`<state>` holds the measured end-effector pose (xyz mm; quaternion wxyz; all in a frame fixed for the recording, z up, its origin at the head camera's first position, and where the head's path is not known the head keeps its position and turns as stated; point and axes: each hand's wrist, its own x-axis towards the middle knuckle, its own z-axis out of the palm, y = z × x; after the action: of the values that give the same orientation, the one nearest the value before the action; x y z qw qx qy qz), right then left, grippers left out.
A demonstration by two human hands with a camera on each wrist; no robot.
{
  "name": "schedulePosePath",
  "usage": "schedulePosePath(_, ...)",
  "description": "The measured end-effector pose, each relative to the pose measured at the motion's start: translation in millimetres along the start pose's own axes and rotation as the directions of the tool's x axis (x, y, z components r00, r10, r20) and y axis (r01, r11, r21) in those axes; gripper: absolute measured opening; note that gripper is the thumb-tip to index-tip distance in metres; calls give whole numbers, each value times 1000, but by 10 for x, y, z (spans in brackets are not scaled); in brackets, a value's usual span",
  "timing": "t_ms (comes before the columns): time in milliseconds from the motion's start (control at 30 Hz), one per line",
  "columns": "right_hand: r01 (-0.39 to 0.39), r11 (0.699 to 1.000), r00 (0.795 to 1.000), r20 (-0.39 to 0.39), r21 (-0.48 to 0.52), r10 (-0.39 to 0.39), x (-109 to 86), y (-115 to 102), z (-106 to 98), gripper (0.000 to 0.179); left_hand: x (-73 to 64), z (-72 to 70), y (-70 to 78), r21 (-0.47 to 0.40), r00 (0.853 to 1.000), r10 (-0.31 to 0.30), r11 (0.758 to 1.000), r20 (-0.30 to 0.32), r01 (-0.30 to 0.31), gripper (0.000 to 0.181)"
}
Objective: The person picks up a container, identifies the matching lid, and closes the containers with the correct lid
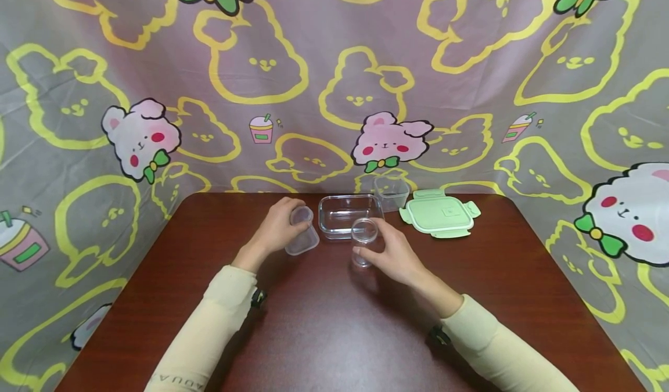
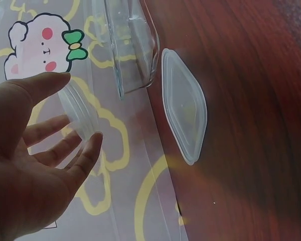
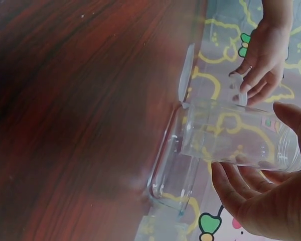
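Observation:
My left hand [image 1: 278, 227] pinches a small round translucent lid [image 2: 83, 111] by its edge, thumb on one side and fingers on the other. Under that hand a larger translucent lid [image 2: 186, 113] with rounded corners lies flat on the table. In my right hand [image 1: 399, 255] is a clear cylindrical jar [image 3: 233, 135], gripped around its side between thumb and fingers. The head view shows the jar upright, its round mouth facing up. Just behind the jar stands a rectangular glass container [image 1: 341, 235], open at the top; the jar overlaps its front right corner in this view.
A clear plastic tub [image 1: 393, 197] stands behind the glass container's right end. To its right a pale green lid [image 1: 439, 215] with side flaps lies on the brown table [image 1: 324, 334]. A patterned curtain [image 1: 313, 119] hangs along the table's back and sides.

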<state>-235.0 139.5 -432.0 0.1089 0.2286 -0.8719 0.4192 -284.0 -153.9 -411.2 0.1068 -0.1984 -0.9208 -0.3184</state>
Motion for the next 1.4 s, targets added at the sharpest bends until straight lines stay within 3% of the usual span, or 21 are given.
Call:
schedulePosePath(700,27,999,1000,-8,21,-27,-22,4,52,57,2,55,49,-7,1000,-2,1000,-6,2,48)
schedulePosePath(1033,18,999,1000,11,29,-19,-14,-3,81,57,9,55,95,-6,999,36,999,-18,-36,47)
schedulePosePath(1400,18,1000,1000,19,11,-18,-14,10,98,58,8,71,105,-21,999,38,999,-8,-39,47)
